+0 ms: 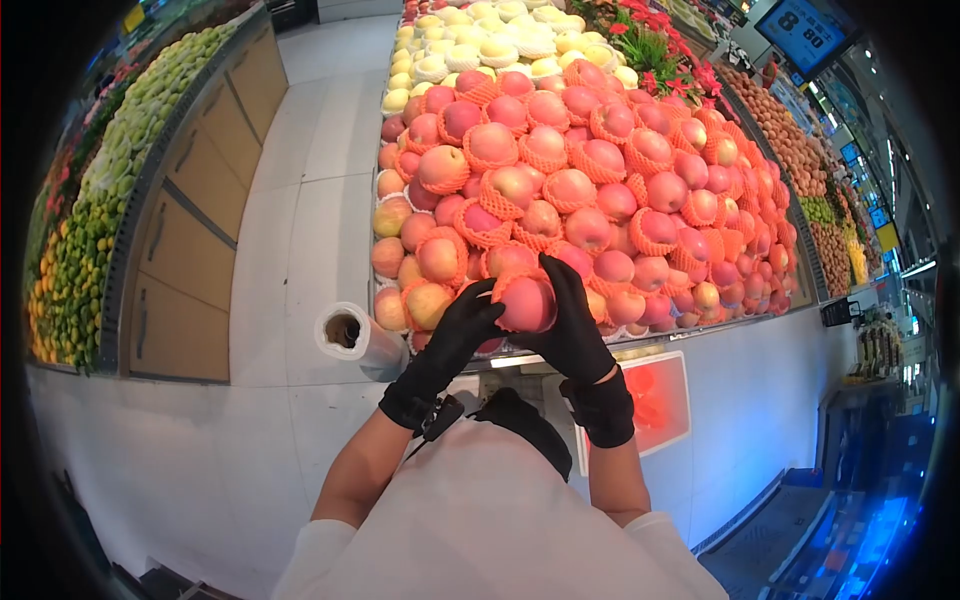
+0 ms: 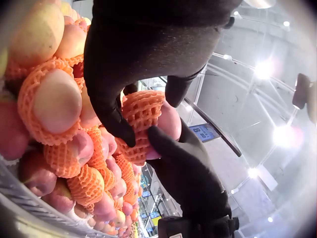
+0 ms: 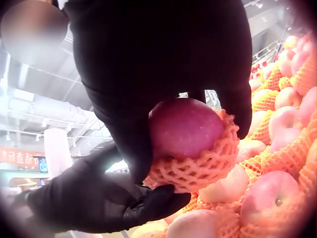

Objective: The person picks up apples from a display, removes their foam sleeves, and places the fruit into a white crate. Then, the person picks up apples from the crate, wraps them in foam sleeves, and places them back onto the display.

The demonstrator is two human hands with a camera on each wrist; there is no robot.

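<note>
Both hands wear black gloves and hold one red apple (image 1: 527, 303) between them, above the near edge of the apple pile. An orange foam net (image 2: 140, 119) wraps part of this apple; its bare red skin (image 3: 185, 128) shows in the right wrist view. From the left side, my left hand (image 1: 458, 330) curls its fingers and thumb round the net. On the other side, my right hand (image 1: 570, 325) grips the apple with fingers and thumb.
Netted apples (image 1: 540, 165) fill the stand ahead, with pale yellow fruit (image 1: 480, 45) behind. A plastic bag roll (image 1: 362, 338) stands at the near left corner. A white bin (image 1: 655, 400) sits low at the right, and a price screen (image 1: 805, 35) hangs far right.
</note>
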